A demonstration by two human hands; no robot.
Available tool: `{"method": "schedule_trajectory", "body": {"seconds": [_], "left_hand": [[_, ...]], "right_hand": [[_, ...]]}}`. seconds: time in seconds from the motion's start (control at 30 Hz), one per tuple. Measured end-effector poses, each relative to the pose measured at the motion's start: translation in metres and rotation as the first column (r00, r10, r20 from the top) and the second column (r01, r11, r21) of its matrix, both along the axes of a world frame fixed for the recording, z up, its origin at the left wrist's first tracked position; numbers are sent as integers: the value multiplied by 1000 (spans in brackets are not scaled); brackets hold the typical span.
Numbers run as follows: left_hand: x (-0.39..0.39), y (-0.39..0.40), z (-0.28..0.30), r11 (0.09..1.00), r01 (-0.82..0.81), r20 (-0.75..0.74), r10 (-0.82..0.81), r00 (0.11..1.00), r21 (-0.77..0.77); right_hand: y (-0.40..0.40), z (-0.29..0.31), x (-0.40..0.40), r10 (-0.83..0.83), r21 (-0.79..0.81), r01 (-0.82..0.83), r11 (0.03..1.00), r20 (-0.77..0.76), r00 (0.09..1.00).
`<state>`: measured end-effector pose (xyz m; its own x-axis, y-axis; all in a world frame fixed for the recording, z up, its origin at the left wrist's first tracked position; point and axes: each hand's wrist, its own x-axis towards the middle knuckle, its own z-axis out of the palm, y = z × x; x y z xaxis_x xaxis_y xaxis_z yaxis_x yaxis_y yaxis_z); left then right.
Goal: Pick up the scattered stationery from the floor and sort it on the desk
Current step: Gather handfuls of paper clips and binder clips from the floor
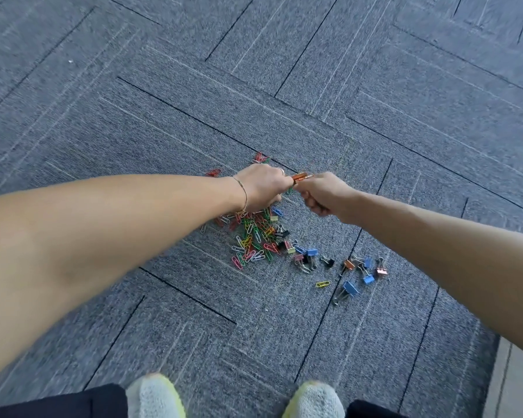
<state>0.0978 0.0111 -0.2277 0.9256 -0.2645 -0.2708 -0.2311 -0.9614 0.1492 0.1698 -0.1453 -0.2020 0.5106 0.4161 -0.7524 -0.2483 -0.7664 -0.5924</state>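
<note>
Two pale shoes stand at 6 o'clock on grey carpet floor. Left hand and right hand meet at centre, fingers of both clamped on an orange pen between them. Paper clips lie heaped below the hands; binder clips scatter toward 4 o'clock; a lone yellow clip lies apart.

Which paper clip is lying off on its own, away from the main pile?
The yellow paper clip. It lies alone on the carpet beside the large blue binder clip, right of the multicoloured paper clip pile.
</note>
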Motion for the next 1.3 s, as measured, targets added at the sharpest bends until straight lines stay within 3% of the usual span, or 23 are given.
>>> {"method": "schedule_trajectory", "body": {"seconds": [0.07,0.17,0.33,0.43,0.53,0.73,0.8,0.87,1.0,1.07,1.1,1.13,1.2,1.27,1.3], "left_hand": [[0,3,2,999,-31,2,31,1000,-19],[-1,14,6,975,-199,1,200,980,-100],[-11,34,23,814,-525,-106,515,850,-250],[-20,42,26,613,-698,-290,637,714,-371],[-30,46,31,372,-795,-512,617,598,-480],[-42,58,38,148,-875,-721,512,467,-461],[-46,60,40,131,-900,-775,468,425,-415],[-50,63,40,171,-912,-817,405,410,-373],[-55,63,36,195,-951,-887,355,295,-238],[-55,62,34,179,-959,-912,312,266,-219],[-54,62,34,166,-960,-918,295,267,-226],[-52,61,33,155,-960,-916,294,271,-234],[-49,60,32,153,-957,-896,338,287,-248],[-46,60,26,209,-932,-809,464,360,-295],[-46,63,21,291,-903,-725,540,427,-315]], "right_hand": [[1,-7,-5,219,-112,-199,974,213,952],[11,-11,-14,479,-271,-396,877,442,758],[37,-7,-25,614,-353,-506,787,533,583],[49,-12,-32,676,-413,-541,733,533,509],[56,-15,-37,716,-437,-575,692,520,467],[58,-20,-42,705,-428,-599,677,612,360],[55,-22,-44,701,-423,-634,647,657,277],[52,-25,-47,719,-426,-671,606,655,234],[47,-32,-47,687,-389,-647,656,663,297],[46,-33,-45,616,-306,-603,737,671,413],[48,-31,-43,566,-240,-565,790,639,520],[50,-28,-41,495,-145,-509,848,560,665],[54,-19,-36,300,52,-323,945,255,919],[55,-13,-31,131,141,-126,982,-26,991],[55,-11,-27,79,175,-56,983,-125,989]]}}
